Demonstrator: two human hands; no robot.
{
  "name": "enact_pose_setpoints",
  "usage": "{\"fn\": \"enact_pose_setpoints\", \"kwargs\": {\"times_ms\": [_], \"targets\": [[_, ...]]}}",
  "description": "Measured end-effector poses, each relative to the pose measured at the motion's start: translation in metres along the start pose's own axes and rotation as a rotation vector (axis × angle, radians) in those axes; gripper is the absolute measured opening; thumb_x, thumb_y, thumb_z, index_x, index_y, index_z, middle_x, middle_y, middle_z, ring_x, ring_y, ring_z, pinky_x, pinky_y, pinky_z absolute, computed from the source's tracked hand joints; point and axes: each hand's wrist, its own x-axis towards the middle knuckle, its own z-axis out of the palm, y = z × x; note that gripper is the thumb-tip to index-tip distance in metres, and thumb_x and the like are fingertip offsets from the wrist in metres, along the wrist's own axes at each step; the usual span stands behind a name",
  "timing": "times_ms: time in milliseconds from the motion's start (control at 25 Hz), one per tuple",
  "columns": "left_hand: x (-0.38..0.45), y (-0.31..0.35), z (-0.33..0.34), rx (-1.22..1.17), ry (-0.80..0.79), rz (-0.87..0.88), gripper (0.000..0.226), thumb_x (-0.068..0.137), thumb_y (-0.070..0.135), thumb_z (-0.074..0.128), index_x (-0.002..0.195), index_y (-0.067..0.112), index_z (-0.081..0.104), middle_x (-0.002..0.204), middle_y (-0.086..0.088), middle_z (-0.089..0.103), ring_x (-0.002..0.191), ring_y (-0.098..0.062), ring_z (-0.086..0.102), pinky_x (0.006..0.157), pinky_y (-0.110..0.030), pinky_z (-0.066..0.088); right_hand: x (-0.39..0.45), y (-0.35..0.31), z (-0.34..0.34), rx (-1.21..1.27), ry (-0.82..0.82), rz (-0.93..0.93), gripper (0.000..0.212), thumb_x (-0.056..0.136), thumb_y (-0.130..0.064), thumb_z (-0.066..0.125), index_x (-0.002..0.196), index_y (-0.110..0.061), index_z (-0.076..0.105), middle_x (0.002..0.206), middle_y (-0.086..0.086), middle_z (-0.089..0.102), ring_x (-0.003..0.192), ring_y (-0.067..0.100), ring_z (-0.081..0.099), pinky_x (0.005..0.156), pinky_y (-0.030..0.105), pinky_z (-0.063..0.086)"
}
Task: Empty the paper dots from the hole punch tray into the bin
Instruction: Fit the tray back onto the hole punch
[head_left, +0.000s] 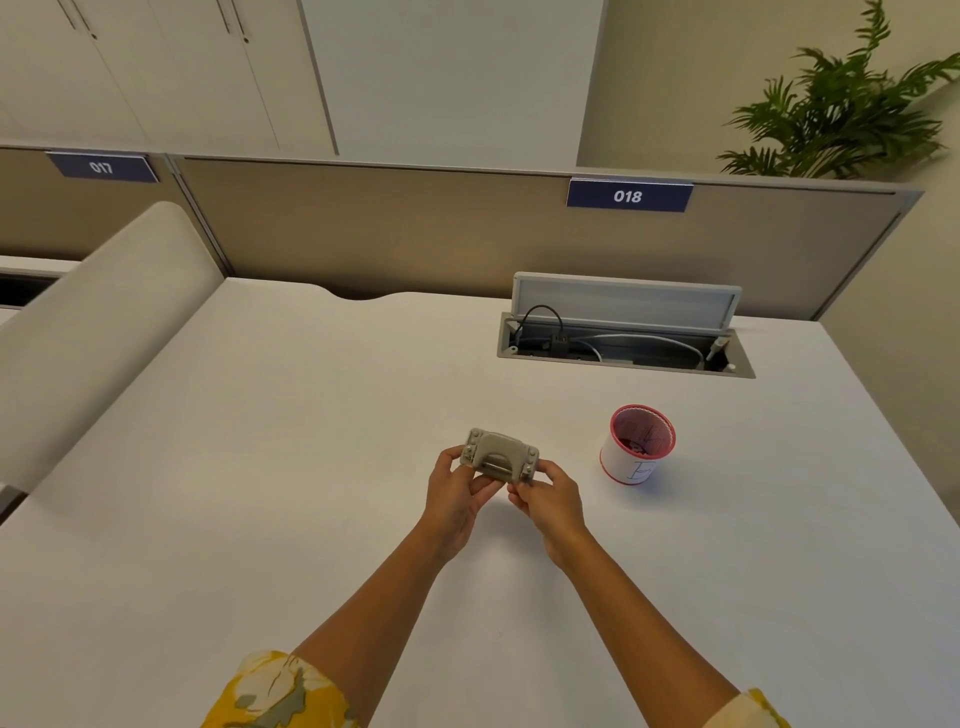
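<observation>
While both hands clamp the hole punch (500, 457) above the desk (260, 467); bin (638, 444) stands right.

White desk (260, 415) against a beige partition (389, 228); cabinets (156, 67) behind, potted plant (841, 104) at right

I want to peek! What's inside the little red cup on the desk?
Inside the red cup you can see its mesh wall and something dark at the bottom. What it is stays unclear; the rim hides the rest.
</observation>
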Motion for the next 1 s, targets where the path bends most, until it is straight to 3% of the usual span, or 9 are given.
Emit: {"fn": "enact_pose_setpoints", "kwargs": {"times_ms": [120,280,440,520,680,800,1000], "targets": [[0.001,0.007,-0.003,0.019,-0.005,-0.049,0.024,0.092,-0.002,0.048,0.111,0.001,0.061,0.108,-0.023,0.072,0.092,-0.035,0.075,0.078,-0.038,0.063,0.007,-0.003,-0.003,-0.025,-0.065,0.052,0.042,0.095,-0.004,0.056,0.134,-0.02,0.052,0.117,0.008,0.062,0.099,0.02,0.064,0.082,0.03,0.058],[0.007,0.02,-0.016,0.119,-0.019,-0.122,0.021,0.092,0.02,0.055,0.098,0.004,0.069,0.096,-0.021,0.073,0.081,-0.034,0.072,0.076,-0.042,0.062,0.017,-0.015,-0.005,-0.077,-0.192,0.052,0.038,0.099,-0.005,0.048,0.131,-0.025,0.055,0.12,0.005,0.06,0.109,0.023,0.06,0.088,0.033,0.055],[0.016,0.024,-0.029,0.378,-0.065,-0.114,0.019,0.096,0.02,0.06,0.1,0.009,0.075,0.087,-0.013,0.072,0.077,-0.027,0.073,0.066,-0.036,0.059,0.028,-0.03,0.005,-0.12,-0.266,0.047,0.03,0.096,-0.005,0.047,0.114,-0.023,0.063,0.109,0.01,0.069,0.094,0.018,0.066,0.077,0.027,0.056],[0.018,0.023,-0.033,0.377,-0.078,-0.114,0.017,0.096,0.015,0.061,0.097,0.01,0.077,0.092,-0.014,0.075,0.08,-0.027,0.074,0.067,-0.035,0.06,0.034,-0.036,0.013,-0.119,-0.262,0.037,0.025,0.096,-0.007,0.05,0.114,-0.019,0.062,0.105,0.01,0.07,0.091,0.017,0.068,0.072,0.024,0.056],[0.028,0.026,-0.039,0.315,-0.029,-0.074,0.016,0.093,0.002,0.06,0.104,0.004,0.072,0.094,-0.021,0.077,0.083,-0.037,0.076,0.067,-0.037,0.062,0.047,-0.038,0.03,-0.11,-0.247,0.012,0.023,0.094,-0.011,0.057,0.115,-0.016,0.062,0.103,0.008,0.072,0.094,0.019,0.07,0.077,0.03,0.059],[0.041,0.031,-0.044,0.281,0.047,-0.026,0.016,0.091,0.002,0.063,0.107,0.001,0.067,0.094,-0.025,0.077,0.085,-0.042,0.076,0.067,-0.038,0.063,0.056,-0.031,0.044,-0.164,-0.287,0.009,0.021,0.092,-0.011,0.061,0.111,-0.013,0.069,0.105,0.01,0.074,0.094,0.021,0.072,0.08,0.035,0.061],[0.064,0.037,-0.055,0.257,0.066,0.006,0.016,0.092,0.005,0.063,0.108,0.003,0.067,0.093,-0.024,0.078,0.087,-0.041,0.076,0.071,-0.042,0.064,0.076,-0.035,0.067,-0.335,-0.166,-0.075,0.014,0.087,-0.014,0.066,0.095,-0.023,0.073,0.093,0.002,0.076,0.085,0.015,0.072,0.08,0.038,0.062]]}}
